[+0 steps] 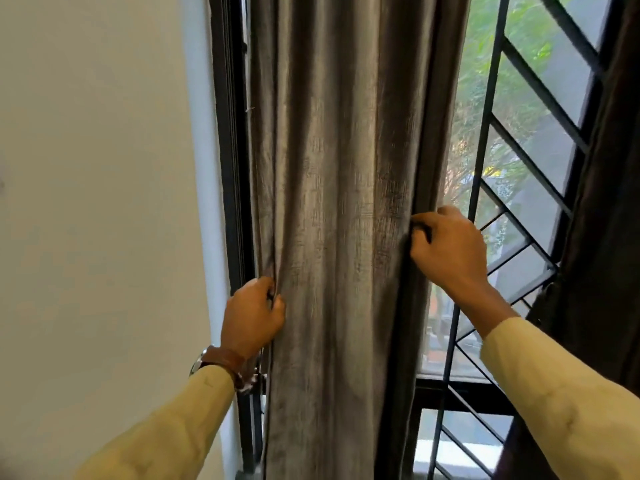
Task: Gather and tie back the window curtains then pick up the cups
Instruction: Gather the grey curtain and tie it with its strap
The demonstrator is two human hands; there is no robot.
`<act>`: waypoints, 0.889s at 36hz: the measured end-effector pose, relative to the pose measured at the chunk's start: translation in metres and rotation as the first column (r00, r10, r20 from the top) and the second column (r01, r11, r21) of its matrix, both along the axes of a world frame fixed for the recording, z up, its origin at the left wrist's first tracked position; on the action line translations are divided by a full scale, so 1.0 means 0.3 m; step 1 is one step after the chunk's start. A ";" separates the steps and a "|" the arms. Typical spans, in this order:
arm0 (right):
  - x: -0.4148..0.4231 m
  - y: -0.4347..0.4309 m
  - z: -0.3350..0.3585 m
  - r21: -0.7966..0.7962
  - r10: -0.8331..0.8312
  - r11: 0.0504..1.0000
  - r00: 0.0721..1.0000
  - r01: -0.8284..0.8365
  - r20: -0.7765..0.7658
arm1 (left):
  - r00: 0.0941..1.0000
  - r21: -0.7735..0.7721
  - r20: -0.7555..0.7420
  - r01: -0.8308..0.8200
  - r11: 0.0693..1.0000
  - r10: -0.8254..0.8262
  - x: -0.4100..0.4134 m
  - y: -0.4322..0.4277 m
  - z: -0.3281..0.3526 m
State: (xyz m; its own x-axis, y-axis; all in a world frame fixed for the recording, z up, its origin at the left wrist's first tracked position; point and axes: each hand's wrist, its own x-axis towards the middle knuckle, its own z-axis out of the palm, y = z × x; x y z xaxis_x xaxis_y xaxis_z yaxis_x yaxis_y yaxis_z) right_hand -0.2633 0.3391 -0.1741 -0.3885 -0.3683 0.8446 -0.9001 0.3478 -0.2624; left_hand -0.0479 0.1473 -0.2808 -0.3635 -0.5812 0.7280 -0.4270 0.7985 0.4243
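Note:
A grey-brown curtain (339, 202) hangs in folds in front of the left part of the window. My left hand (251, 315) grips its left edge low down, next to the black window frame. Higher up, my right hand (448, 249) is closed on the curtain's right edge. A second, darker curtain (602, 271) hangs at the far right. No cups are in view.
A cream wall (104, 202) fills the left side. The window has a black frame (230, 168) and a black metal grille (485, 140) with slanted bars behind the glass, trees outside. I wear a brown-strapped watch (221, 363) on my left wrist.

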 end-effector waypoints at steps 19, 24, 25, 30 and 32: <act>0.254 -0.007 -0.366 -0.267 0.269 0.923 0.960 -0.278 -0.073 | 0.998 -0.048 0.052 0.030 0.998 -0.028 0.067 0.074 -0.091; 0.355 -0.056 -0.472 -0.150 0.381 0.911 0.923 -0.385 -0.055 | 0.998 -0.027 0.023 0.055 0.998 -0.054 0.058 0.109 -0.103; 0.367 -0.072 -0.494 -0.110 0.394 0.913 0.919 -0.393 -0.011 | 0.998 -0.030 0.018 0.066 0.997 -0.065 0.054 0.113 -0.106; 0.403 -0.151 -0.530 0.025 0.368 0.917 0.868 -0.398 0.334 | 0.994 -0.041 -0.031 0.106 0.994 -0.107 0.033 0.140 -0.124; 0.408 -0.183 -0.519 -0.010 0.377 0.911 0.822 -0.413 0.426 | 0.993 -0.045 -0.049 0.109 0.993 -0.111 0.021 0.145 -0.129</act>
State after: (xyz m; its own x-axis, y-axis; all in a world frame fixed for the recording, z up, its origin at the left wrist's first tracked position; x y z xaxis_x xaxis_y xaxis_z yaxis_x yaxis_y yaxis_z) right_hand -0.1409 0.2841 -0.3298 -0.4985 -0.6239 0.6019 -0.7807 0.0211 -0.6246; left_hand -0.0417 0.1909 -0.3195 -0.3847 -0.5083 0.7704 -0.3141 0.8570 0.4086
